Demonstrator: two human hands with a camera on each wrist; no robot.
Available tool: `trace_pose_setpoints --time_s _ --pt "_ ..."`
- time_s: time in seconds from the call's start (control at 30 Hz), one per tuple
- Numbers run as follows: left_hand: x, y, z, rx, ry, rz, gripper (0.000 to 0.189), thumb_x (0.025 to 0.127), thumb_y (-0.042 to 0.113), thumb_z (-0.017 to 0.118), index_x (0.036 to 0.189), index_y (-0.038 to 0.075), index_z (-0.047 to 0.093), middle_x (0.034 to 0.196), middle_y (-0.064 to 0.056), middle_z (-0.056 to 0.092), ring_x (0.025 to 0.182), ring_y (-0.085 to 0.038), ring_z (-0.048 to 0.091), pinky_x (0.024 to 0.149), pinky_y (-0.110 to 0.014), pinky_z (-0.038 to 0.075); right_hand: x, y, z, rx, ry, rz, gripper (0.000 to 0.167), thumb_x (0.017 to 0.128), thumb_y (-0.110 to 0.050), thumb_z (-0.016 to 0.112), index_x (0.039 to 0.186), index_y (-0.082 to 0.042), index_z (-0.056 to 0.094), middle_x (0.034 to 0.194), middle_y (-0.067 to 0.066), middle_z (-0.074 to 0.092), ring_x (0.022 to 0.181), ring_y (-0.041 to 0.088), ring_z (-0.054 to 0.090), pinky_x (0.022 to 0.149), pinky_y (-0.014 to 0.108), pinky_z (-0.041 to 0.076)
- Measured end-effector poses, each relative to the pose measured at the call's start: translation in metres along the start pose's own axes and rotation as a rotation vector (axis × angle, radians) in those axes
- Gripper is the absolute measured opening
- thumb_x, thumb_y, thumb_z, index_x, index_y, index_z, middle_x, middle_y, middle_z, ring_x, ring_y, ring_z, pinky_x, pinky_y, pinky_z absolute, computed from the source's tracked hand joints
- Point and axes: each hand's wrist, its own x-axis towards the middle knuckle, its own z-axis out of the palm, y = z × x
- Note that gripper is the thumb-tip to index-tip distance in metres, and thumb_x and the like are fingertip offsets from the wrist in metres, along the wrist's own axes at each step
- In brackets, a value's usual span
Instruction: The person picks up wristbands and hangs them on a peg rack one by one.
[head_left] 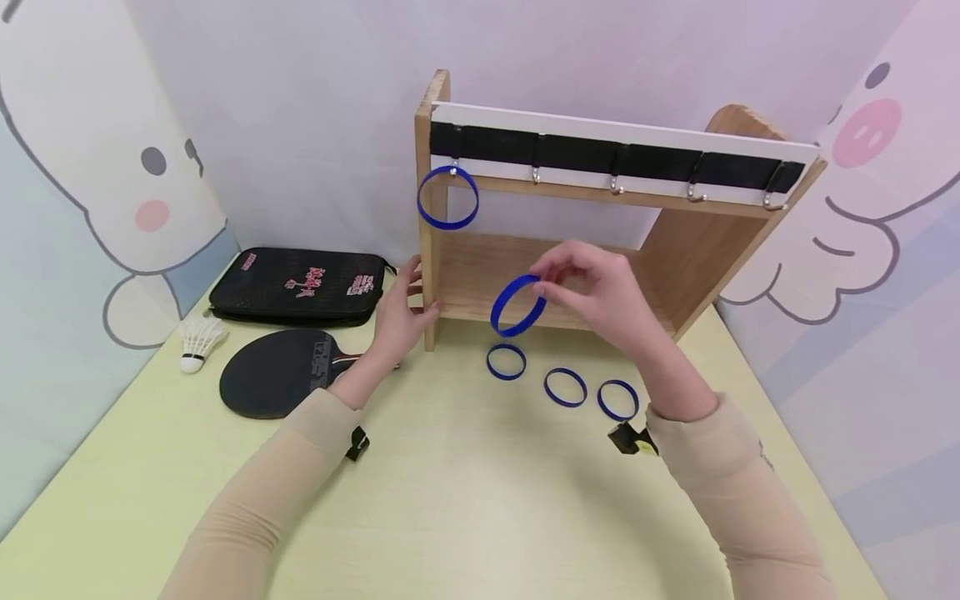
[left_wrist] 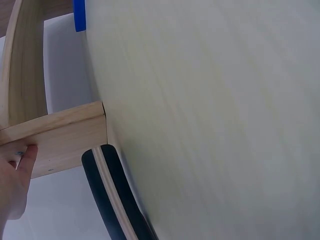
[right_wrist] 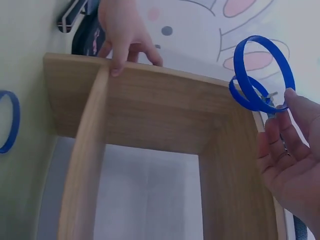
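Observation:
My right hand (head_left: 600, 287) pinches a blue ring (head_left: 516, 307) between thumb and fingertips, in front of the wooden rack (head_left: 540, 312). In the right wrist view the held ring (right_wrist: 243, 65) overlaps a second blue ring (right_wrist: 235, 87) behind it. That second ring (head_left: 448, 225) hangs from the leftmost hook of the hook strip (head_left: 577, 158); the other hooks carry nothing. My left hand (head_left: 399, 321) grips the rack's left side panel, thumb at its front edge. In the left wrist view a finger (left_wrist: 28, 159) lies against the panel's outer face.
Three more blue rings (head_left: 506, 379) lie on the pale table (head_left: 480, 517) before the rack. Left of it are a black table tennis bat (head_left: 270, 375), a black zipped case (head_left: 300, 283) and a shuttlecock (head_left: 198, 340). A cartoon-printed backdrop (head_left: 300, 125) stands behind.

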Motion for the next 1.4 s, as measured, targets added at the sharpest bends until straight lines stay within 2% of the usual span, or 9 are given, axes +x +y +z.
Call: trace_pose_setpoints --time_s 0.2,0.43,0.57,0.8,1.0,1.2,1.4 --pt "0.0 -0.002 0.001 -0.009 -0.004 0.0 0.076 0.08 0.005 0.069 0.144 0.022 0.033 0.131 -0.015 0.054 0.106 -0.028 0.062 0.075 -0.036 0.059 0.016 -0.01 -0.008 0.106 0.19 -0.006 0.014 0.08 0.004 0.07 0.093 0.006 0.064 0.088 0.004 0.065 0.077 0.014 0.061 0.067 0.018 0.052" --pt "0.0 -0.002 0.001 -0.009 0.001 0.002 0.076 0.079 0.004 0.069 0.145 0.021 0.033 0.13 -0.015 0.055 0.106 -0.028 0.063 0.075 -0.036 0.059 0.03 -0.014 -0.012 0.151 0.394 0.118 0.016 0.083 -0.007 0.07 0.098 -0.002 0.067 0.089 0.0 0.066 0.078 0.017 0.061 0.068 0.018 0.053" --pt "0.0 -0.002 0.001 -0.006 0.0 0.001 0.076 0.08 0.005 0.069 0.144 0.021 0.033 0.13 -0.016 0.055 0.105 -0.029 0.063 0.075 -0.036 0.059 0.035 -0.023 -0.01 0.171 0.459 0.126 0.014 0.083 -0.008 0.07 0.096 -0.003 0.067 0.087 0.001 0.065 0.073 0.018 0.059 0.062 0.019 0.052" --pt "0.0 -0.001 0.001 0.001 0.0 0.0 0.076 0.08 0.005 0.069 0.144 0.022 0.033 0.129 -0.015 0.055 0.106 -0.028 0.063 0.074 -0.036 0.059 0.043 -0.032 -0.003 0.121 0.537 0.08 0.018 0.083 -0.007 0.07 0.097 0.003 0.065 0.085 -0.003 0.065 0.07 0.016 0.059 0.059 0.019 0.05" --pt "-0.001 -0.001 0.001 -0.008 0.003 -0.003 0.076 0.08 0.004 0.069 0.144 0.021 0.033 0.129 -0.016 0.055 0.106 -0.029 0.062 0.075 -0.037 0.059 0.049 -0.022 0.0 -0.027 0.576 0.067 0.022 0.084 -0.011 0.071 0.098 0.005 0.064 0.088 0.007 0.068 0.071 0.01 0.061 0.061 0.018 0.048" --pt "0.0 -0.001 0.0 -0.01 0.004 0.004 0.075 0.079 0.004 0.069 0.143 0.021 0.034 0.129 -0.017 0.055 0.105 -0.03 0.063 0.074 -0.037 0.059 0.052 -0.001 0.0 -0.19 0.575 0.045 0.024 0.083 -0.018 0.072 0.098 0.0 0.067 0.092 0.006 0.069 0.073 0.011 0.063 0.065 0.014 0.05" --pt "0.0 -0.001 0.001 -0.01 0.004 0.004 0.076 0.079 0.004 0.069 0.143 0.022 0.034 0.129 -0.016 0.055 0.105 -0.029 0.063 0.074 -0.036 0.059 0.05 0.004 -0.002 -0.248 0.547 0.026 0.024 0.083 -0.019 0.073 0.098 -0.003 0.068 0.094 0.005 0.068 0.074 0.015 0.065 0.065 0.013 0.05"
